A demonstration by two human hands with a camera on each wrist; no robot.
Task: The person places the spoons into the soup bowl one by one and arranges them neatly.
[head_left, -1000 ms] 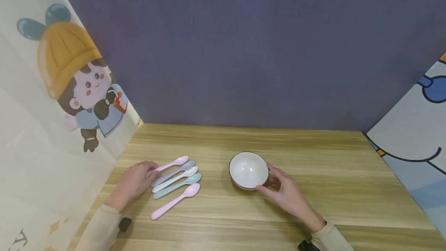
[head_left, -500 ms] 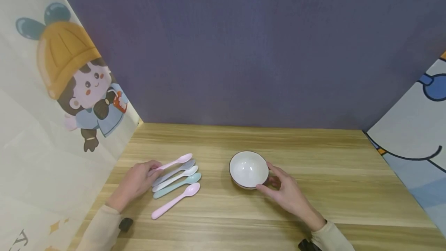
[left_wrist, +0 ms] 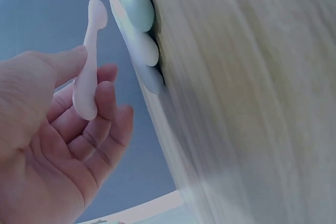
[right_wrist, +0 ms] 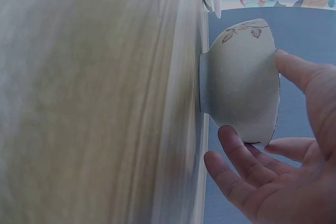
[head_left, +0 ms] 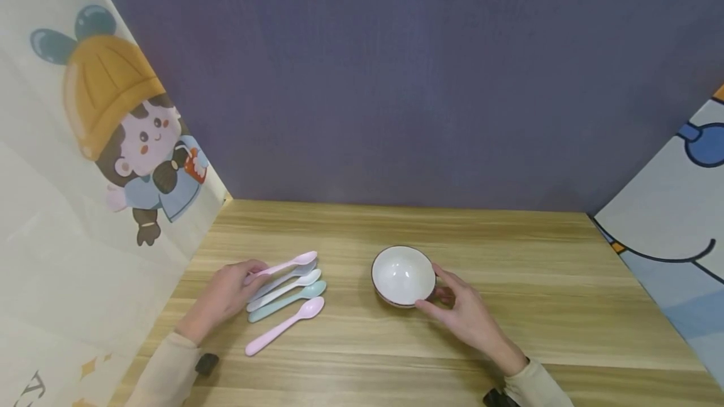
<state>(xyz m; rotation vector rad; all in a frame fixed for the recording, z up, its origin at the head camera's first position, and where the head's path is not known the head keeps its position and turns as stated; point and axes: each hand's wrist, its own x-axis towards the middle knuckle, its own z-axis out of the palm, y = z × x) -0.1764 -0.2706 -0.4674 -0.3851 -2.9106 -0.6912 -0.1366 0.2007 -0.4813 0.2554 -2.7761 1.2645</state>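
Observation:
At the left of the head view my left hand (head_left: 226,294) pinches a pale pink spoon (head_left: 304,259) by its handle. The left wrist view shows this pink spoon (left_wrist: 91,40) between thumb and fingers, raised off the wooden tabletop. Under and beside it lie a grey-purple spoon (head_left: 306,269), a white spoon (head_left: 308,278) and a mint-green spoon (head_left: 312,290). Nearer me rests a second pink spoon (head_left: 283,328). My right hand (head_left: 469,319) holds the right side of a white bowl (head_left: 403,275), thumb at the brown rim. The bowl (right_wrist: 241,77) stands upright, with a brown floral pattern outside.
The wooden table (head_left: 351,369) ends at a dark blue-grey panel (head_left: 396,80) at the back. A light panel with a cartoon figure (head_left: 141,137) borders it on the left. Another printed panel (head_left: 667,225) borders the right side.
My left hand has shifted slightly to the right, carrying the pink spoon over the grey-purple one. The right hand and the bowl have stayed in place.

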